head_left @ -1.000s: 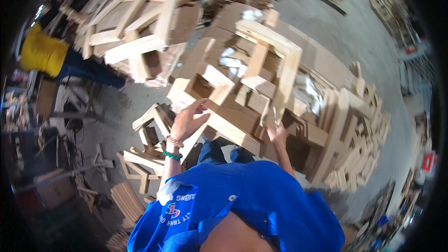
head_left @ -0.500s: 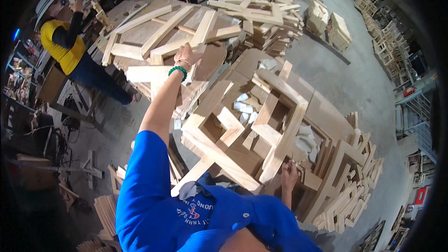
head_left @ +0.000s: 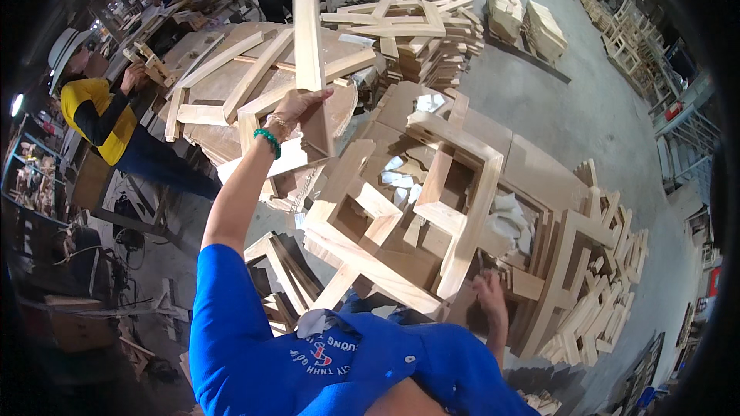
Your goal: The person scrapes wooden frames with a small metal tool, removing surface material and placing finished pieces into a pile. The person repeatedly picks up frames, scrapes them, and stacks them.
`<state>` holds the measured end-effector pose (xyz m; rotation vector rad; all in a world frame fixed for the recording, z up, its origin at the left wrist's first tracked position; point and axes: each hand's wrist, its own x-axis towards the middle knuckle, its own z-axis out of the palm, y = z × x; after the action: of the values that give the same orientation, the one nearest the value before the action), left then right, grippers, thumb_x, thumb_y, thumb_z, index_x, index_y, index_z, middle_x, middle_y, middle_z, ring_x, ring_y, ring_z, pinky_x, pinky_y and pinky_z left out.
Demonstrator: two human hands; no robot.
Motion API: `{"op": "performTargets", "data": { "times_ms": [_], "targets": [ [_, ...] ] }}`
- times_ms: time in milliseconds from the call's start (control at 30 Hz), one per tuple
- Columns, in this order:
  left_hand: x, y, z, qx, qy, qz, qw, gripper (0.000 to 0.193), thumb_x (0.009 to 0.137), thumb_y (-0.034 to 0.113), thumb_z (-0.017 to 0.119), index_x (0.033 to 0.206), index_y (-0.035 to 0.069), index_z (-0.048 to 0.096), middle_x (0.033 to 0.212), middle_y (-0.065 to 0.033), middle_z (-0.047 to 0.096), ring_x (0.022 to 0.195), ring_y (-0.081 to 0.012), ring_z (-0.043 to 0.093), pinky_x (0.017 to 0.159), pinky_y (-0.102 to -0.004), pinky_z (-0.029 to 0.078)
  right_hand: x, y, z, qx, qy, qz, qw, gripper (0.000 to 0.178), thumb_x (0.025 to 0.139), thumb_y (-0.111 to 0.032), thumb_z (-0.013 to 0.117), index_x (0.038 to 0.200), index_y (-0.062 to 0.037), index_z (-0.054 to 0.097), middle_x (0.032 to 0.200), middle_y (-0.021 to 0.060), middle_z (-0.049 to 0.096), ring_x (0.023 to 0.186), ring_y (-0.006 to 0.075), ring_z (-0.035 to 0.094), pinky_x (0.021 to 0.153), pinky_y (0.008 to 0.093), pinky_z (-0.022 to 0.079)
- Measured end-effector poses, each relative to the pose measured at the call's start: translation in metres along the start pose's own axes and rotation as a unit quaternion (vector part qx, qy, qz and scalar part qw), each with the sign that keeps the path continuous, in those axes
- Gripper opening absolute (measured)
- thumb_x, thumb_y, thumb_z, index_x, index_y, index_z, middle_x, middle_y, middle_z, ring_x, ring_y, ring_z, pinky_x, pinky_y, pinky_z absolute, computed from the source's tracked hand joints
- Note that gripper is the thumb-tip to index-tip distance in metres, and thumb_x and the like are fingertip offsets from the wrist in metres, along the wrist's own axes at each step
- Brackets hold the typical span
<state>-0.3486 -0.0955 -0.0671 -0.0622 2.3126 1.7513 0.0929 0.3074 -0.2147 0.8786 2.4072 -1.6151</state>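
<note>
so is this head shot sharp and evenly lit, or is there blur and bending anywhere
Head view: mostly sharp at centre, where the left hand grips a wooden frame piece; the right hand is slightly motion-smeared; people at the top left are soft; straight floor lines and stacks bow toward the rim; corners fall to black vignette; light is flat daylight, with weak shadows on the concrete floor.

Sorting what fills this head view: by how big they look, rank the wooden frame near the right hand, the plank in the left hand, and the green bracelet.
1. wooden frame
2. plank, nearer the camera, so unsure
3. green bracelet
</note>
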Motion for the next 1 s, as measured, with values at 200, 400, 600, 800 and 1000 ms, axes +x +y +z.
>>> {"op": "performTargets", "data": {
  "times_ms": [200, 400, 600, 800, 1000],
  "targets": [
    [-0.132, 0.081, 0.074, -0.312, 0.032, 0.144, 0.938, 0.036, 0.083, 0.029, 0.073, 0.102, 0.002, 0.060, 0.087, -0.0028, 0.063, 0.076, -0.0100, 0.060, 0.063, -0.0255, 0.051, 0.012, -0.125, -0.013, 0.144, 0.018, -0.191, 0.971, 0.035, 0.099, -0.020, 0.045, 0.130, -0.0052, 0.051, 0.086, 0.0004, 0.059, 0.053, 0.0032, 0.041, 0.045, 0.0173, 0.035],
    [-0.194, 0.078, 0.149, -0.476, 0.166, 0.100, 0.858, 0.029, 0.084, 0.033, 0.071, 0.100, 0.013, 0.059, 0.091, 0.0011, 0.061, 0.078, -0.0093, 0.060, 0.062, -0.0242, 0.052, -0.035, -0.219, -0.011, 0.123, 0.087, -0.433, 0.889, 0.038, 0.084, 0.008, 0.059, 0.119, -0.0088, 0.064, 0.098, 0.0087, 0.062, 0.083, 0.0154, 0.059, 0.072, 0.0252, 0.047],
    [-0.207, 0.062, 0.193, -0.518, 0.158, 0.081, 0.836, 0.035, 0.082, 0.040, 0.072, 0.103, 0.015, 0.059, 0.093, 0.0009, 0.060, 0.083, -0.0107, 0.059, 0.063, -0.0272, 0.053, -0.023, -0.222, -0.024, 0.030, 0.208, -0.514, 0.831, 0.040, 0.082, 0.009, 0.061, 0.117, -0.0104, 0.066, 0.093, 0.0103, 0.058, 0.075, 0.0174, 0.059, 0.063, 0.0285, 0.048],
    [-0.222, 0.059, 0.217, -0.521, 0.158, 0.064, 0.836, 0.036, 0.082, 0.038, 0.073, 0.105, 0.015, 0.058, 0.095, 0.0007, 0.060, 0.083, -0.0115, 0.059, 0.065, -0.0276, 0.052, -0.026, -0.207, -0.021, -0.028, 0.212, -0.485, 0.848, 0.042, 0.078, 0.010, 0.062, 0.115, -0.0117, 0.067, 0.095, 0.0109, 0.054, 0.073, 0.0192, 0.061, 0.063, 0.0302, 0.051],
    [-0.230, 0.065, 0.227, -0.536, 0.148, 0.086, 0.827, 0.033, 0.082, 0.034, 0.074, 0.103, 0.014, 0.057, 0.094, 0.0005, 0.060, 0.081, -0.0111, 0.059, 0.064, -0.0275, 0.050, -0.034, -0.187, -0.011, -0.070, 0.171, -0.472, 0.862, 0.044, 0.074, 0.006, 0.066, 0.113, -0.0136, 0.067, 0.099, 0.0108, 0.055, 0.069, 0.0177, 0.061, 0.061, 0.0308, 0.051]
  ]
}}
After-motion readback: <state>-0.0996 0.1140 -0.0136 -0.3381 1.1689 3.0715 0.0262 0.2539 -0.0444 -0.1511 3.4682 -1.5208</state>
